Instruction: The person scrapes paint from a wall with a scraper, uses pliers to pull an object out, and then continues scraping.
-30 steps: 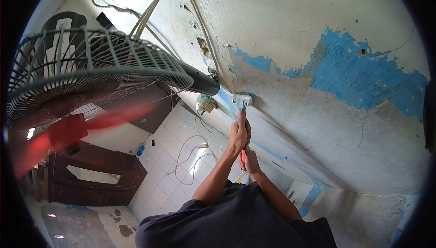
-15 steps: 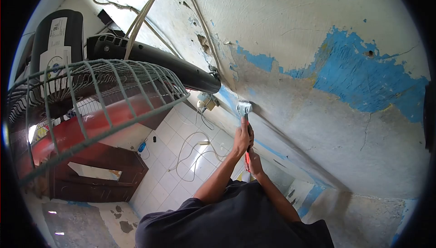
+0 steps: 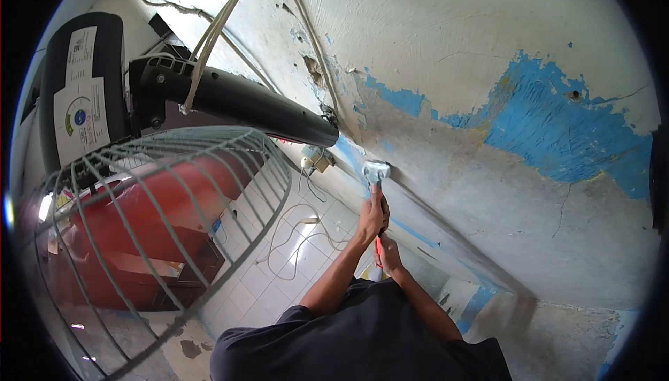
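Observation:
A long-handled scraper (image 3: 377,171) has its pale, whitish head against the wall (image 3: 453,193), at the edge of a grey bare strip. My left hand (image 3: 373,215) is wrapped round the handle just below the head. Lower down, my right hand (image 3: 389,253) grips the same handle, where a red part shows between the hands. Fingers of both hands are closed, and some are hidden behind the handle. Peeled blue paint (image 3: 557,123) shows on the wall to the right.
A fan with a wire cage (image 3: 157,241) fills the left side, its black pole (image 3: 258,105) reaching toward the wall. Cables (image 3: 216,29) hang at the top. A wall socket (image 3: 317,160) is left of the scraper head. A loose cord (image 3: 275,241) lies on the tiled floor (image 3: 244,290).
The fan head has turned, so its cage reaches lower and shows more of the red blades. The scraper head has shifted slightly down in view, with both hands still on the handle.

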Available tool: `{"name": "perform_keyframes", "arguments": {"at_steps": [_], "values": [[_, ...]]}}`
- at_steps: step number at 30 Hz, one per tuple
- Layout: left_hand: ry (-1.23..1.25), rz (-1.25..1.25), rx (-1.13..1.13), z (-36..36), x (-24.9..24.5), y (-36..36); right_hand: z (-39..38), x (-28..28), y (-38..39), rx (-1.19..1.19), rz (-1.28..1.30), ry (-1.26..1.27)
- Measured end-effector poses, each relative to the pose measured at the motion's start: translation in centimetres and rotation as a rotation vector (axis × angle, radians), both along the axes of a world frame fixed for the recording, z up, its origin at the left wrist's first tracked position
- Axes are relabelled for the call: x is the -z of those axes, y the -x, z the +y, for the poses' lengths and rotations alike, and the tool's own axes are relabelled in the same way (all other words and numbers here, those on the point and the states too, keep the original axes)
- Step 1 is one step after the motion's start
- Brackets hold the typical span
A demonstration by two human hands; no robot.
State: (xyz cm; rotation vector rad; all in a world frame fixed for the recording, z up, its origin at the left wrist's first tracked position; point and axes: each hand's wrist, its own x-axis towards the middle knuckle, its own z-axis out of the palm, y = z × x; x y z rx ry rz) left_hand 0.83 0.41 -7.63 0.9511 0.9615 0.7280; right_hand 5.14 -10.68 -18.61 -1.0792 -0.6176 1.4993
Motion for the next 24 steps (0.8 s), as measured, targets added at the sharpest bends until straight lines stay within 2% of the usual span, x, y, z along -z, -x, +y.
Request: {"name": "perform_keyframes", "arguments": {"at_steps": [2, 3, 6, 8, 10, 14, 17, 20, 24], "values": [[-0.003, -0.027, -0.031, 0.8, -3.5, 0.2, 1.0, -3.1, 0.0, 0.020, -0.171, -0.073], [-0.012, -0.060, -0.039, 1.2, -4.0, 0.2, 1.5, -4.2, -0.1, 0.031, -0.171, -0.090], [-0.002, -0.050, -0.027, 0.9, -3.4, 0.4, 1.4, -2.9, 0.4, 0.053, -0.236, -0.099], [-0.047, 0.009, 0.005, 0.0, -0.8, 0.5, 0.5, 0.1, 1.2, 0.080, -0.284, -0.017], [-0.025, 0.034, 0.023, -0.1, -1.7, 0.4, 0.5, -0.1, 1.3, 0.060, -0.294, 0.049], [0.072, 0.002, 0.003, 0.7, -3.3, 0.9, 0.8, -1.8, 1.9, 0.127, -0.334, -0.020], [-0.045, 0.065, 0.017, -0.1, -0.7, 0.5, 0.7, 1.7, 1.9, 0.145, -0.406, -0.068], [-0.039, 0.073, 0.013, 0.2, -0.8, 0.4, 0.9, 1.7, 1.7, 0.154, -0.423, -0.029], [-0.072, -0.030, 0.013, 1.5, -5.1, 0.8, 2.7, -3.9, 1.0, 0.160, -0.499, -0.147]]}}
